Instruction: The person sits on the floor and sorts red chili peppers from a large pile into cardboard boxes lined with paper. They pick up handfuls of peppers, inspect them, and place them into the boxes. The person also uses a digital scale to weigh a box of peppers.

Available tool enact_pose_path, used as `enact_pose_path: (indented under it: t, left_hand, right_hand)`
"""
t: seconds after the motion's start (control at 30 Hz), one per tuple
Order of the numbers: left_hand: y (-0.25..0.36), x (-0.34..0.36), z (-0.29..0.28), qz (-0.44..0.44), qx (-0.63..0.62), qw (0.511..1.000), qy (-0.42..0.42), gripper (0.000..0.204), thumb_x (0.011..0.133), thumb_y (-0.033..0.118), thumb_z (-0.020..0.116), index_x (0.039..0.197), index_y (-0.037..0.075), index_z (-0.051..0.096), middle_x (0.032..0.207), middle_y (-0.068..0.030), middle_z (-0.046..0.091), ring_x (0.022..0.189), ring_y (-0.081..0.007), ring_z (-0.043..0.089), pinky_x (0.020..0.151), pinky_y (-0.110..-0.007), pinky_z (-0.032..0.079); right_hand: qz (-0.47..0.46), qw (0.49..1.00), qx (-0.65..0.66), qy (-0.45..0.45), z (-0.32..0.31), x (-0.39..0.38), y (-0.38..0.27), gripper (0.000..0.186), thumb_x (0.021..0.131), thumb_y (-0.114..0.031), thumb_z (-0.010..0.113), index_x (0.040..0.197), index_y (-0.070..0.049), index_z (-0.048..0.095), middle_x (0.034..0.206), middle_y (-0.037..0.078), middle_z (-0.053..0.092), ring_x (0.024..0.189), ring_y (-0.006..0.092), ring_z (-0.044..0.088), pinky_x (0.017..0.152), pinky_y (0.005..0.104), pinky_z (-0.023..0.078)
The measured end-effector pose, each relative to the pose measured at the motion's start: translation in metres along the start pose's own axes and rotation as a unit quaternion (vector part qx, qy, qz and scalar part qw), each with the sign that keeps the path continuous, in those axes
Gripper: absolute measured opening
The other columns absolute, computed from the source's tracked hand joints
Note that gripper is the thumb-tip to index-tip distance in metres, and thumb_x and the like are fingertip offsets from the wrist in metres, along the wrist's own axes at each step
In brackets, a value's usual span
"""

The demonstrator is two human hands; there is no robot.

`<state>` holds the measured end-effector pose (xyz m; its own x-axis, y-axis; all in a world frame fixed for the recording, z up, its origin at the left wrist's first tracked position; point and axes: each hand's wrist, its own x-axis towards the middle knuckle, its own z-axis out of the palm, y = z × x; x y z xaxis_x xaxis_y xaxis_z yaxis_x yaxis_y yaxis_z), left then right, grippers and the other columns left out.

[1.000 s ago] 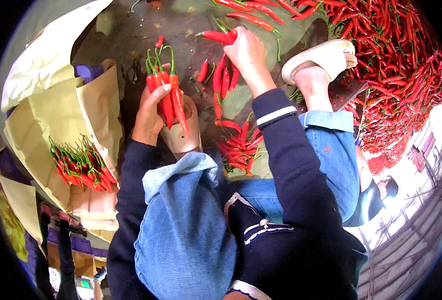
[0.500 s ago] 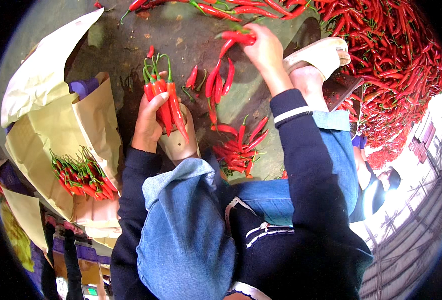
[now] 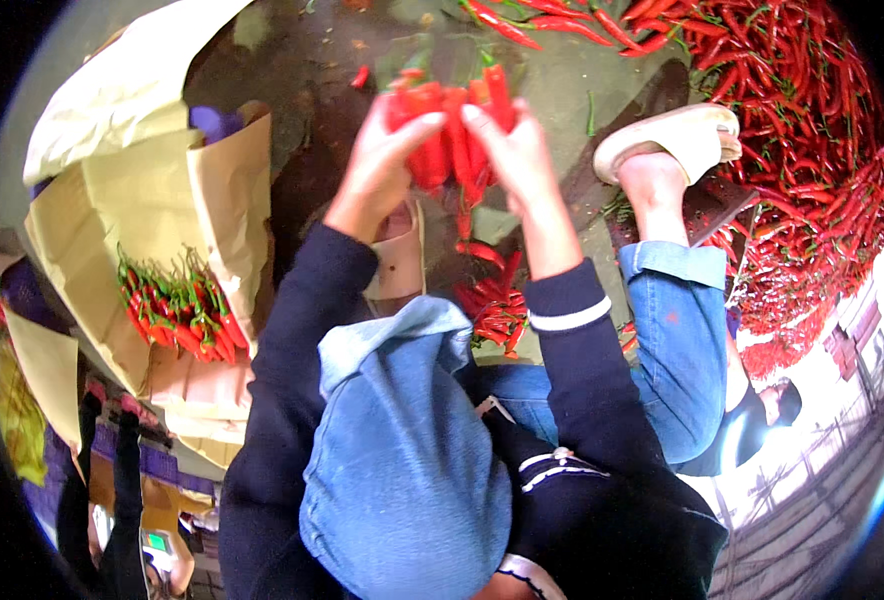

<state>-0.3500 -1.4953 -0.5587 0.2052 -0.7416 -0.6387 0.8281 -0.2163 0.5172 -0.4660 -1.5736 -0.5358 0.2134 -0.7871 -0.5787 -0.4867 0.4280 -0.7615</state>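
Observation:
In front of me, my left hand and my right hand are close together, gripping a bunch of red chili peppers between them. Thumbs lie across the front of the peppers, green stems point away from me, and motion smears the bunch. Which peppers each hand bears alone is hard to separate. On the floor below my hands sits a small pile of red chilies. To my left, a bundle of chilies, stems up, rests inside a container lined with tan paper.
A large heap of red chilies fills the right side, and loose chilies stretch along the far floor. My sandaled right foot stands beside the heap. At lower left, another person's dark-clothed legs show.
My left hand, with its bunch, has moved right and away from me. My right hand has come in to meet it, and both now hold the peppers together. The view has shifted slightly.

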Motion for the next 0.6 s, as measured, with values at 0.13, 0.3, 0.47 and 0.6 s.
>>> enact_pose_path:
  t: [0.13,0.3,0.47,0.6]
  left_hand:
    - [0.025,-0.02,0.013,-0.021,0.027,0.999,-0.023,0.054,0.077,0.018,0.068,0.121,0.004,0.04,0.109,-0.0072,0.054,0.098,-0.0147,0.053,0.086,-0.031,0.043]
    - [0.067,-0.062,-0.004,0.107,-0.031,0.994,0.014,0.06,0.074,0.024,0.071,0.122,0.005,0.04,0.106,-0.0054,0.053,0.096,-0.0148,0.053,0.084,-0.03,0.045]
    - [0.085,-0.118,-0.068,0.278,-0.141,0.944,0.113,0.063,0.081,0.045,0.057,0.125,0.006,0.037,0.118,-0.0072,0.049,0.106,-0.02,0.05,0.09,-0.035,0.042]
    - [0.116,-0.119,-0.097,0.351,-0.22,0.901,0.132,0.066,0.083,0.056,0.044,0.128,0.008,0.035,0.124,-0.0073,0.045,0.113,-0.0228,0.046,0.096,-0.038,0.037]
  right_hand:
    - [-0.01,0.999,-0.019,-0.048,0.034,-0.028,-0.011,0.045,0.09,-0.035,0.046,0.117,0.001,0.04,0.113,0.016,0.049,0.102,0.0206,0.05,0.087,0.0315,0.04]
    - [0.007,0.957,0.093,-0.274,0.05,-0.066,-0.081,0.064,0.079,-0.023,0.055,0.129,0.0,0.024,0.122,0.017,0.042,0.112,0.024,0.046,0.092,0.0334,0.04]
    - [-0.452,0.78,-0.266,-0.342,0.137,-0.092,-0.143,0.068,0.068,-0.018,0.064,0.126,-0.002,0.032,0.106,0.02,0.048,0.093,0.0294,0.055,0.079,0.0411,0.046]
    - [-0.469,0.627,-0.458,-0.42,0.23,-0.09,-0.176,0.055,0.069,-0.029,0.065,0.114,-0.004,0.044,0.1,0.016,0.054,0.093,0.0292,0.057,0.075,0.0424,0.047]
